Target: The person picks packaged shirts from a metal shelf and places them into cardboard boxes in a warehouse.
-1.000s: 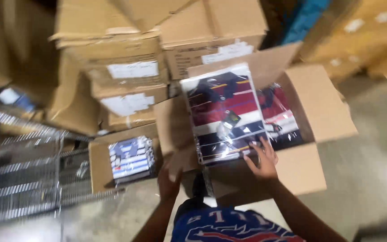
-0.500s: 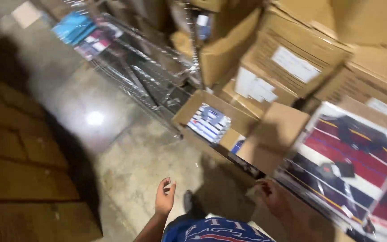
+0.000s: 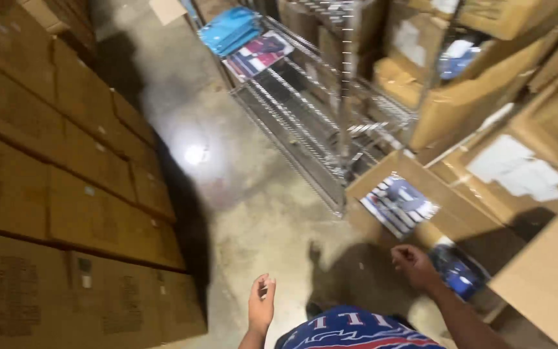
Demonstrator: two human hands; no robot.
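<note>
The wall of stacked brown cartons (image 3: pixel 53 181) fills the side far across the concrete floor (image 3: pixel 240 194) from the wire shelving rack (image 3: pixel 311 123), leaving an aisle between them. Against the rack's far side, more cardboard boxes (image 3: pixel 485 97) lean and pile up — probably overflow. Just in front of the rack's near end sits an open box (image 3: pixel 414 207) with its flaps spread, so the bagged striped garments (image 3: pixel 398 203) inside lie flat and visible. On the rack's far shelf lie blue and striped packets (image 3: pixel 247 39). The right hand (image 3: pixel 413 265) hangs loosely curled and empty just below that open box, near a dark packet (image 3: pixel 460 278). The left hand (image 3: pixel 261 304) — open, holding nothing — hovers over bare floor.
</note>
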